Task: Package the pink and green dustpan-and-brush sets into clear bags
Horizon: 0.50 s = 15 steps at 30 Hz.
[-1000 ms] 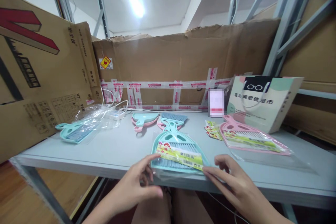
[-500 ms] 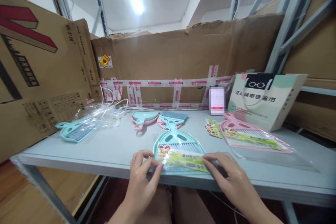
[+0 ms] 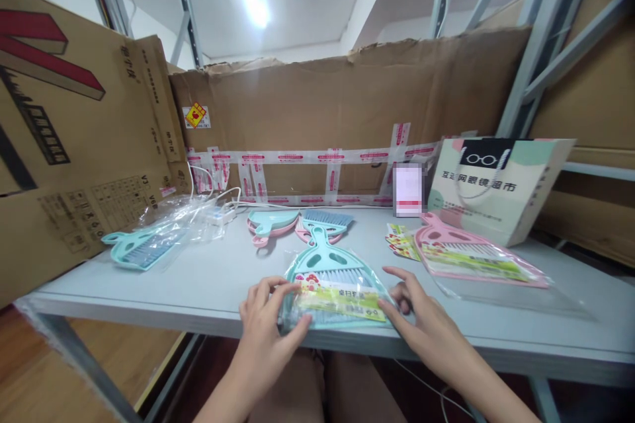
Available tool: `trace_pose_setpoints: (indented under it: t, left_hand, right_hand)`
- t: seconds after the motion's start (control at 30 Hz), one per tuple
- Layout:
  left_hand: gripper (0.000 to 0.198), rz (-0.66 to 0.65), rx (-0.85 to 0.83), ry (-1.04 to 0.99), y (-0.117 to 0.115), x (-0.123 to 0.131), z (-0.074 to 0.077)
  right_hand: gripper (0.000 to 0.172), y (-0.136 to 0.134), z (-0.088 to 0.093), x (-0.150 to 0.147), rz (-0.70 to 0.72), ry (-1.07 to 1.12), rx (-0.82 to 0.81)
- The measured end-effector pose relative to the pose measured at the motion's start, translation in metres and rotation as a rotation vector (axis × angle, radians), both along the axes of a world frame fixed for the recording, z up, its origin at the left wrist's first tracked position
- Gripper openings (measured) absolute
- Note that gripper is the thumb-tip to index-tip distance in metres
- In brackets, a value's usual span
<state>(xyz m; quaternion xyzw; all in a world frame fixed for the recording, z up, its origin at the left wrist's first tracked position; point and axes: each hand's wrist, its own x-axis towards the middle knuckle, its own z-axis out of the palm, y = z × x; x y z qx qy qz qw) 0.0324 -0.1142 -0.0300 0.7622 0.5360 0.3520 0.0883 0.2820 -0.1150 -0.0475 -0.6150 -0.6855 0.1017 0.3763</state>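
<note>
A teal dustpan-and-brush set (image 3: 331,263) in a clear bag with a green and yellow label (image 3: 340,297) lies at the table's near edge. My left hand (image 3: 270,327) pinches the bag's lower left corner. My right hand (image 3: 421,324) presses its fingertips on the bag's lower right corner, fingers spread.
A bagged pink set (image 3: 471,258) lies to the right beside loose labels (image 3: 401,242) and a paper gift bag (image 3: 496,185). Loose teal and pink dustpans and a brush (image 3: 297,221) sit behind. Another teal set (image 3: 141,248) and empty bags lie left. Cardboard walls (image 3: 347,99) surround the grey table (image 3: 223,277).
Both hands have closed in on the bag's lower corners; the left hand went from resting beside it to pinching it. The bagged teal set has shifted slightly on the table.
</note>
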Motion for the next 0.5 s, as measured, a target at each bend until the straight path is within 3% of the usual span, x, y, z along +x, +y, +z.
trace_pose_setpoints:
  t: [0.1,0.27,0.33,0.5]
  left_hand:
    - [0.011,-0.149,-0.060,0.029,0.001,0.000,0.018]
    - [0.005,-0.582,-0.214,0.052,0.006,-0.002,0.042]
    - [0.007,-0.629,-0.257,0.071,0.009,-0.003,0.047]
    - [0.009,-0.602,-0.282,0.190,0.012,-0.008,0.056]
  right_hand:
    - [0.037,-0.001,0.001,-0.001,0.014,-0.025,-0.027]
    - [0.036,-0.001,0.002,-0.002,0.011,-0.038,-0.047]
    - [0.036,-0.002,0.003,-0.002,0.011,-0.038,-0.051]
    - [0.034,-0.004,0.005,-0.002,0.004,-0.033,-0.049]
